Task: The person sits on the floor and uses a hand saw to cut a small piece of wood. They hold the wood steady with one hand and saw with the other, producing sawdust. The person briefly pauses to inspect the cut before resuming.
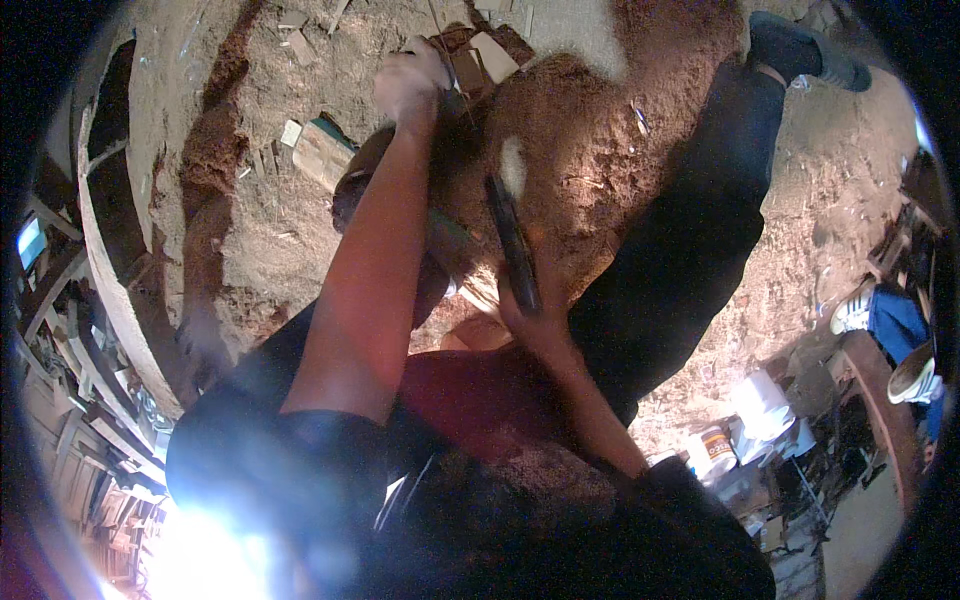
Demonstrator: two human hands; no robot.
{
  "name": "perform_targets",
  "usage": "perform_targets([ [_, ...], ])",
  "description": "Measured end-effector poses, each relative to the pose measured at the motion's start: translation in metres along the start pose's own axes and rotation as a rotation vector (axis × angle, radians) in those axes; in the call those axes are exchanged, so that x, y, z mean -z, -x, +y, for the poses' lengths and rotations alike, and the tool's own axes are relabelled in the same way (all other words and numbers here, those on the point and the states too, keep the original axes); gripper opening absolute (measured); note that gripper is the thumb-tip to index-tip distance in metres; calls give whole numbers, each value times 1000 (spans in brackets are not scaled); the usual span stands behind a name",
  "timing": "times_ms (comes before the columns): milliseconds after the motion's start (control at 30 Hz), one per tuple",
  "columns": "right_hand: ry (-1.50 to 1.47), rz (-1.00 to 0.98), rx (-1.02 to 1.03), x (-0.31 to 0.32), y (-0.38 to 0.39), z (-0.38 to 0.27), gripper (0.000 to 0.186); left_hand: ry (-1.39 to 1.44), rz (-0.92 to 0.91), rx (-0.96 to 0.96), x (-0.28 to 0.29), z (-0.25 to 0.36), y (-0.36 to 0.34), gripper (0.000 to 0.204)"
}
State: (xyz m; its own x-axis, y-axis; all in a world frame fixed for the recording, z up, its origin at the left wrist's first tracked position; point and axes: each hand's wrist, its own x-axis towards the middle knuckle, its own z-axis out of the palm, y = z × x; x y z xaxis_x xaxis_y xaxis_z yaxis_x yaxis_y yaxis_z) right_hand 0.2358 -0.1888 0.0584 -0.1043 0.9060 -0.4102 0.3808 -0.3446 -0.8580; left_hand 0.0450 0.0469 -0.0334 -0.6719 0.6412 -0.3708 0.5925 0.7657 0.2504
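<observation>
My left hand [410,82], on the outstretched left arm, is closed in a fist beyond my lap. What it grips is hidden; a dark brown block-like piece [466,62] lies right beside it. My right hand [538,322] is nearer my body, closed around the near end of a dark, long, narrow bar-shaped tool [512,240]. The tool points away from me, tilted slightly left, and its far end is apart from my left hand. Between my arms a pale piece of wood [482,290] shows partly. Blur and shadow hide its full shape.
My right leg [690,220] in dark trousers stretches to the far right. Sawdust-covered ground [290,90] surrounds me, with a wood offcut [322,155] and chips. At right stand a white container [762,405] and a labelled can [712,452]. Long boards [115,270] curve along the left.
</observation>
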Motion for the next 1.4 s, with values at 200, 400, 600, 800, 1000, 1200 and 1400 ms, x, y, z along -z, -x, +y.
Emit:
perform_targets([
  [200, -197, 45, 173, -20, -58, -11, 65, 44, -58, 5, -5, 9, 0, 75],
  [400, 55, 67, 70, -8, -15, 5, 61, 1, -27, 48, -6, 10, 1, 72],
  [600, -105, 102, 78, -22, -66, -39, 62, 22, -6, 67, -18, 8, -8, 70],
  [800, -147, 185, 178, -22, -73, -15, 61, -13, -25, -77, -13, 8, -7, 57],
  [1000, -42, 189, 150, -10, -81, -5, 57, 145, 392, -598, -26, -27, 23, 32],
  [1200, -39, 181, 337, -5, -82, -20, 56, 114, 69, -687, -1, -55, 52, 59],
  [1400, 4, 185, 382, -1, -82, -10, 55, -343, -2, -727, 23, -53, 69, 86],
])
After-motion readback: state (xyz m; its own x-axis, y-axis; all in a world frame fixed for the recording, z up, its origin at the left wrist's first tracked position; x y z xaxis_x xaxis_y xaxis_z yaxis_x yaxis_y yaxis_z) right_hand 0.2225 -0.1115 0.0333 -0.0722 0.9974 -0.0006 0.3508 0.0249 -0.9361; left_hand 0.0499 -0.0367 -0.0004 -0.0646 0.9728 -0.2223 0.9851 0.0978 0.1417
